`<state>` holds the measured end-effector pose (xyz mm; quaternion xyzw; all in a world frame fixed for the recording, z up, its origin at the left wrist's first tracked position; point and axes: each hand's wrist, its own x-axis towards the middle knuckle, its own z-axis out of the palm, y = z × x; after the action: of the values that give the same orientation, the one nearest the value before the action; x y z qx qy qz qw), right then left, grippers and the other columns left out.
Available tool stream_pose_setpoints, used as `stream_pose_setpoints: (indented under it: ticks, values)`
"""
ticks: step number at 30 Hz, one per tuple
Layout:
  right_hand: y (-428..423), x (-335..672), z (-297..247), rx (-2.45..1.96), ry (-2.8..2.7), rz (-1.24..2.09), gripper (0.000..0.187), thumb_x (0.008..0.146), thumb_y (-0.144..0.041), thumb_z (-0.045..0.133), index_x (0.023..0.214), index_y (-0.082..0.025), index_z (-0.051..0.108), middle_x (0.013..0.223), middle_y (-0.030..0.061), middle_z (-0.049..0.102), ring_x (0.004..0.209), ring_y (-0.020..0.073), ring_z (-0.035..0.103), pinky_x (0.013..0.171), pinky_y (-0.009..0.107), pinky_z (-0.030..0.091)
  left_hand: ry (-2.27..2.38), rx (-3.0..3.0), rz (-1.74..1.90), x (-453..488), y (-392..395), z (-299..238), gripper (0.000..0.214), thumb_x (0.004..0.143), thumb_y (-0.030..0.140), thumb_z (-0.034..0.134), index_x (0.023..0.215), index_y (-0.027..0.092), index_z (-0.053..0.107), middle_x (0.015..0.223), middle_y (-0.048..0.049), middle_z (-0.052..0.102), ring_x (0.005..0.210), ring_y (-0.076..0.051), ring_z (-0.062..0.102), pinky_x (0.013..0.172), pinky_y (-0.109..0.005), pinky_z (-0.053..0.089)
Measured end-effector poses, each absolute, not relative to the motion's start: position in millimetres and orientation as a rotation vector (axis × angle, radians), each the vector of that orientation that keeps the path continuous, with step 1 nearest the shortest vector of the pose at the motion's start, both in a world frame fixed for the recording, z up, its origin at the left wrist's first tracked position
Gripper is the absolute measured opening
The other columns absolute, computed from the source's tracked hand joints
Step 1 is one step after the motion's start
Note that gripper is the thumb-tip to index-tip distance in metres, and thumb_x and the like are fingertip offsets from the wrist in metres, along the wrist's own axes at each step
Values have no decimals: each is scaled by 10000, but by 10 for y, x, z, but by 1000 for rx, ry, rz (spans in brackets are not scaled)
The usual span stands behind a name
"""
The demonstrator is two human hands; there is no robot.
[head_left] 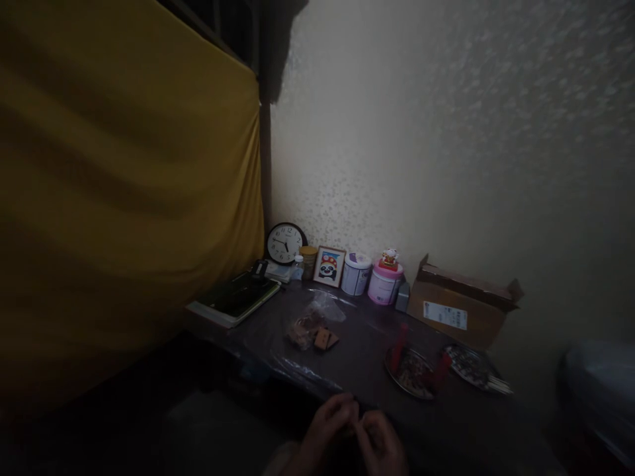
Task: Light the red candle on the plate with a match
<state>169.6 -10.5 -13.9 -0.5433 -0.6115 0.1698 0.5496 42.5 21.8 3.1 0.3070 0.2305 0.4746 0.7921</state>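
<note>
Close together at the table's front edge are my left hand [328,426] and my right hand [381,441]. Both have their fingers bent and pinched together. Whatever sits between the fingertips is too dark and small to make out. Beyond them on the dark table [270,350] lies a clear plastic bag [303,330] with brownish pieces in it. Small flat brown pieces [322,339] rest beside the bag. To the right of my hands stands a round metal plate [411,373] with small pale pieces and upright red objects on it.
Another plate [471,367] with pale sticks lies farther right, before an open cardboard box [456,304]. Along the wall stand a clock [286,243], a panda picture [329,266], a white tub [356,274] and a pink tub [385,283]. A green book-like item [235,297] lies left.
</note>
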Motion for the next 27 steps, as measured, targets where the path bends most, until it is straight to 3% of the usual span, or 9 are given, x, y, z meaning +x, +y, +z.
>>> stream_pose_setpoints:
  ticks: [9,19,24,27]
  values:
    - [-116,1749,-73,-1245,-1443,440,255,783,-428,589,676,-199,556,606,-13,571,558,126,583,541,175,485,492,698,976,342,169,197,514,512,367,803,970,168,678,955,-114,679,1020,-298,571,968,-441,343]
    - [-126,1758,-21,-1247,-1323,764,294,736,-460,625,661,-194,527,599,-39,498,550,118,521,518,187,435,466,605,1006,334,63,189,416,595,318,765,977,175,687,1029,-121,685,1078,-291,563,995,-423,345]
    - [-137,1791,108,-1172,-1216,829,330,716,-480,637,620,-195,503,568,-48,474,541,116,489,548,210,424,526,653,953,274,-45,400,323,562,331,785,840,184,710,978,-100,703,1052,-287,577,1014,-439,319]
    - [-138,1840,142,-1161,-1134,809,330,699,-478,650,602,-194,513,562,-42,485,553,124,491,561,219,421,479,677,960,228,-140,446,324,642,321,733,937,192,693,1069,-101,684,1113,-265,551,1045,-413,290]
